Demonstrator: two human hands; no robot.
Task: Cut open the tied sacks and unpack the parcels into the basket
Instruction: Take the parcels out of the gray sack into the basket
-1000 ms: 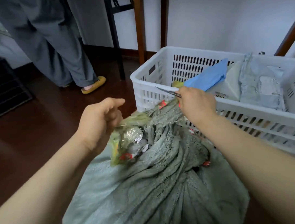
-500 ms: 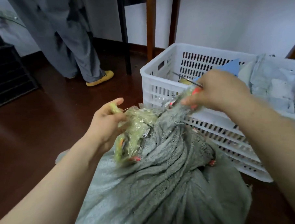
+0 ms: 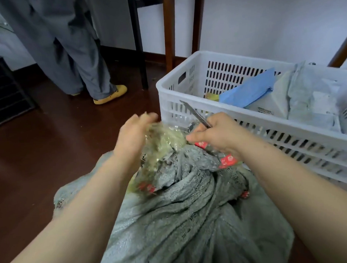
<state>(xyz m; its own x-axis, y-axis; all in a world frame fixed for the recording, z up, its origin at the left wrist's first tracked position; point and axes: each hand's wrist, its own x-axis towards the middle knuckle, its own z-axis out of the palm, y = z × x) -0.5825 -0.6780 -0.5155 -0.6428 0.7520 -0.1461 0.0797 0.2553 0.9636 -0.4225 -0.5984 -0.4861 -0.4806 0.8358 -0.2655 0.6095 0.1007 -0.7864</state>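
Sack (image 3: 184, 220) (knotted) under left hand (image 3: 133, 137), right hand (image 3: 220, 135) gripping blade (image 3: 193, 112)

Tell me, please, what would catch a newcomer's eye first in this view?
At centre, the left hand and right hand work at the neck of a grey-green woven sack bound in crinkled yellowish tape; a slim metal blade juts from the right hand. To the right stands a white slotted plastic basket holding a blue parcel and grey ones.
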